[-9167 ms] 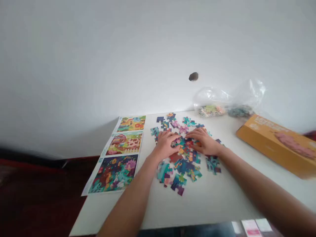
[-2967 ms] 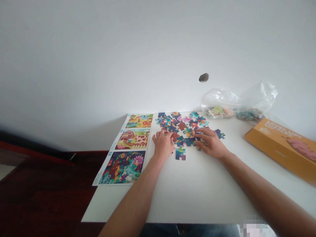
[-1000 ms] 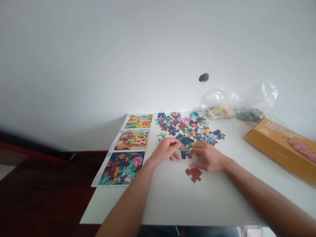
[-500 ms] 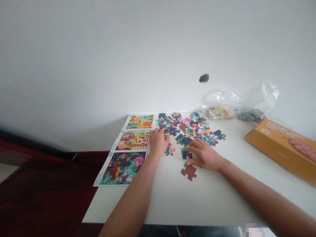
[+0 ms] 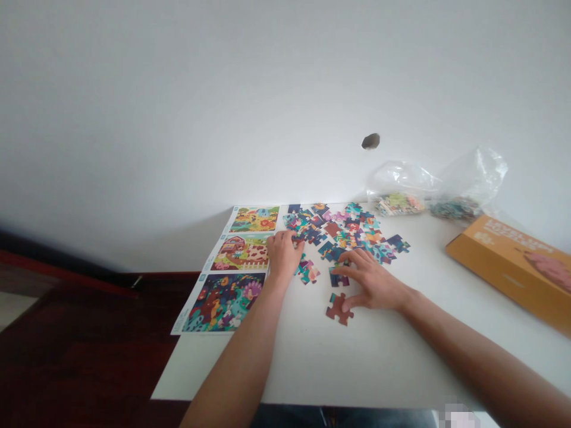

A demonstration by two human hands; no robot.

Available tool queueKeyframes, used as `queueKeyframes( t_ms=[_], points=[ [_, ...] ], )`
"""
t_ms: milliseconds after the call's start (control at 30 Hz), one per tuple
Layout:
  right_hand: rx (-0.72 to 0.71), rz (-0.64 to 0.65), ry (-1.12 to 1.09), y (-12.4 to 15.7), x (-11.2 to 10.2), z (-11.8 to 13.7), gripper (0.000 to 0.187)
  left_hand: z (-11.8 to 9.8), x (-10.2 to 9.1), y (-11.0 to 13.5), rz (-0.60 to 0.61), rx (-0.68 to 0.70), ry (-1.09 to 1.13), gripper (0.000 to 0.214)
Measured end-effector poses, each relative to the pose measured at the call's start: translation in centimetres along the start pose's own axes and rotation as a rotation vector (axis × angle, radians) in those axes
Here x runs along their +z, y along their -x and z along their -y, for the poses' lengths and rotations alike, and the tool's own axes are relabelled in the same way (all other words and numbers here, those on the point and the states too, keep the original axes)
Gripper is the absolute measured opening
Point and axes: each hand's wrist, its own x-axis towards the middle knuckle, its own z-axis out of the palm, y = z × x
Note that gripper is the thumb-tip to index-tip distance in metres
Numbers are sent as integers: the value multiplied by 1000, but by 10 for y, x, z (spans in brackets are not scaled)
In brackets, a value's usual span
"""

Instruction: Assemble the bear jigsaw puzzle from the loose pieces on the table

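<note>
Left hand (image 5: 281, 254) at the puzzle pieces (image 5: 339, 233), grip unclear; right hand (image 5: 371, 282), grip apart, over a navy piece (image 5: 338, 277).

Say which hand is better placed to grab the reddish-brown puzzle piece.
Right, likely: the right hand sits just beside the reddish-brown puzzle piece. The left hand is farther off, at the left edge of the pile.

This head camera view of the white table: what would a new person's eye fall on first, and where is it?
The colourful jigsaw puzzle pieces spread across the middle of the white table stand out first, with the left hand at their left edge and the right hand beside a reddish-brown piece nearer the viewer. Left of them lies a sheet of three bright pictures, and at the far right sits an orange cardboard box.
</note>
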Motion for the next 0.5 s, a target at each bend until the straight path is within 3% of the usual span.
queueKeyframes(
  t_ms=[133, 267, 367, 433, 500],
  points=[
    [11, -27, 32, 1, 2, -6, 71, 0, 0, -2, -40, -94, 100, 45],
    [20, -36, 47, 2, 1, -8, 65, 2, -3, -7, -156, -148, 362, 27],
    [32, -50, 68, 3, 1, -7, 41, 5, -4, -10, -268, -208, 583, 20],
    [54, -66, 97, 2, 0, -7, 28, 3, -6, -10, -265, -260, 773, 22],
    [81, -86, 132, 2, 1, -8, 28, -4, -10, -7, -171, -293, 937, 24]
  ],
)
